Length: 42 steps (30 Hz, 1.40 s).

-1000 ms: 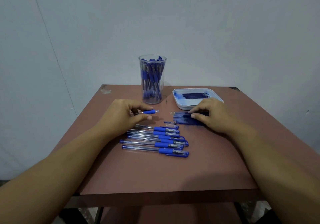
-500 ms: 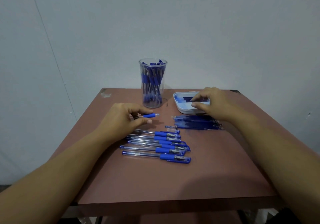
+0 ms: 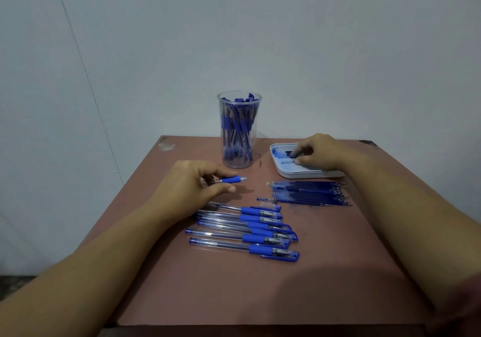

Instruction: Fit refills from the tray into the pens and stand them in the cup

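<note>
A pen [image 3: 232, 179] is pinched between the thumb and fingers of the left hand [image 3: 191, 189], just above the table [image 3: 260, 289]. Its long axis runs left to right, and its blue grip and clear tip are pointed right, toward the tray [image 3: 285, 173]. The rest of its barrel is hidden inside the hand.

The right hand [image 3: 320, 154] is reached into the tray at the far right, with its fingers curled down onto the dark refills [image 3: 287, 152] there. Whether one is actually pinched cannot be told. The two hands are kept well apart.

Loose refills [image 3: 309, 194] are laid side by side just in front of the tray, lengthwise left to right, with their metal tips turned right. A small blue piece [image 3: 265, 199] is seen beside their left ends. Nearer the person, a row of pens [image 3: 244, 228] is laid roughly parallel, with capped ends to the right.

A clear cup [image 3: 239, 131] is stood upright at the far edge, left of the tray, and is packed with leaning pens.
</note>
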Available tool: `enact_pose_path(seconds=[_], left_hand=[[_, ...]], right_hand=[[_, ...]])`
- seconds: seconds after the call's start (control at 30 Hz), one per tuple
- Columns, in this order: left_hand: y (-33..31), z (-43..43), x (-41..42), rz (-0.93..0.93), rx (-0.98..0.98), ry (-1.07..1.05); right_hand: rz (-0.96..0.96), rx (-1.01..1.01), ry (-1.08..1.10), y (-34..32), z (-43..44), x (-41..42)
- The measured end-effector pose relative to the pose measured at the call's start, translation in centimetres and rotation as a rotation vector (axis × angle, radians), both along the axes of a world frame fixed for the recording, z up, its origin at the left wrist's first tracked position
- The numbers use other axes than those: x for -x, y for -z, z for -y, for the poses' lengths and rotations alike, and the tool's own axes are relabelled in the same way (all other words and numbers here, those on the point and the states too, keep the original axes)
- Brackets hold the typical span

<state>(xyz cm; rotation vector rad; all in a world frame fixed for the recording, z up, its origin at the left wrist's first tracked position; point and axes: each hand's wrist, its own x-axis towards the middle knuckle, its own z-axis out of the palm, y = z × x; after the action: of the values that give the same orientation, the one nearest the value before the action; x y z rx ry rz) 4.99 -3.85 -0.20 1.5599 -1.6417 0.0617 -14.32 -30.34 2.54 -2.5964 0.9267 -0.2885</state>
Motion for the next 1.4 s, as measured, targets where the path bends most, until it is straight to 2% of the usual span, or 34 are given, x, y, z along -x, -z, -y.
enact_pose_path(seconds=[0.27,0.4,0.57,0.9,1.4], left_hand=[[-0.1,-0.1,0.3,-0.015,0.004,0.003],[0.0,-0.1,0.3,-0.025,0.019,-0.005],[0.0,-0.1,0.4,-0.034,0.011,-0.015],[0.0,-0.4,1.1,-0.059,-0.014,-0.047],[0.0,-0.4,1.2,-0.071,-0.020,-0.036]], right_hand=[[-0.100,0.093,-0.018,-0.7,-0.9,-0.2],[0.055,0.131,-0.074,-2.8,-3.7,0.8],[0.148,0.160,-0.187,-4.2,-9.3,3.3],[0.350,0.052,-0.234,0.4,-11.7,4.1],[0.363,0.082,-0.280,1.2,-12.7,3.0]])
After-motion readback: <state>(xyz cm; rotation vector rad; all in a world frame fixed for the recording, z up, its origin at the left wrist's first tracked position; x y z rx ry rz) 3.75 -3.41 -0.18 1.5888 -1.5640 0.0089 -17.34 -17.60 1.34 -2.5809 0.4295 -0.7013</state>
